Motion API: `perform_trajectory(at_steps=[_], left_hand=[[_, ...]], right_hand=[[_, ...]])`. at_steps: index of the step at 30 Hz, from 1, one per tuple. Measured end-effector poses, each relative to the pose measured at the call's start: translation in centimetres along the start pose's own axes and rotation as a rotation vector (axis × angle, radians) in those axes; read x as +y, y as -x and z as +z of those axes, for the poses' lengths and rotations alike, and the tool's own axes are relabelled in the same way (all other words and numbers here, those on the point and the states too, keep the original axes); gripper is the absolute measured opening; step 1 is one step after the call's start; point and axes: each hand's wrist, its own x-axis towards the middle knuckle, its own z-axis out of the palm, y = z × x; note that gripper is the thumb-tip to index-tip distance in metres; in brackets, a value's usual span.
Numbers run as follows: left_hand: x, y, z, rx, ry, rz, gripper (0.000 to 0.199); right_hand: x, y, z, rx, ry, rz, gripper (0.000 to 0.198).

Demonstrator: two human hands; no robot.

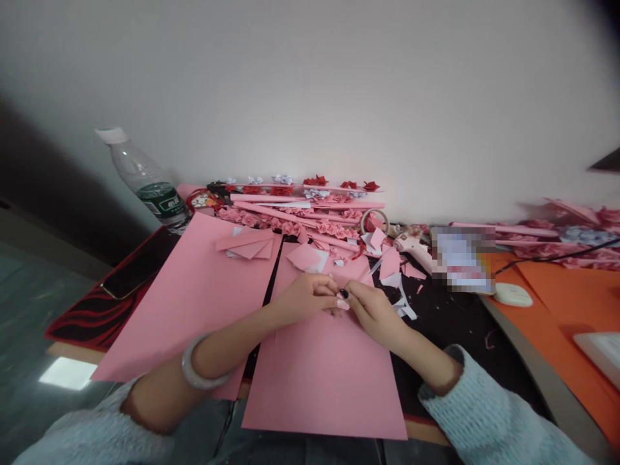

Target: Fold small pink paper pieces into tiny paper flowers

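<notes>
My left hand point(304, 298) and my right hand point(375, 313) meet over a pink paper sheet point(324, 381), their fingertips pinched together. A small pale bit shows between the fingers, but I cannot make out what they hold. Just beyond the hands lie folded pink paper pieces point(304, 256) and white scraps. Left of them, a fanned stack of pink paper pieces point(247, 245) rests on a second pink sheet point(194, 297).
Pink paper flowers point(290, 227) and rolled pink sticks point(310, 201) lie along the wall. A roll of tape point(375, 221), a pink glue gun point(411, 247) and a phone point(462, 258) are at the right. A plastic bottle point(145, 177) leans at the left, near orange-edged clutter.
</notes>
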Motion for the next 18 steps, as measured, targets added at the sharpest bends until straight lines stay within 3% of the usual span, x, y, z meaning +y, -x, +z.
perform_trajectory(at_steps=[4, 10, 18], left_hand=[[0.24, 0.13, 0.11, -0.006, -0.047, -0.013, 0.021], [-0.22, -0.26, -0.37, 0.097, -0.043, 0.075, 0.016], [0.18, -0.18, -0.47, 0.219, -0.041, 0.077, 0.022]], right_hand=[[0.10, 0.07, -0.04, 0.062, -0.019, 0.045, 0.023], [0.22, 0.21, -0.15, 0.290, -0.082, 0.147, 0.013], [0.22, 0.42, 0.18, 0.292, -0.205, 0.188, 0.019]])
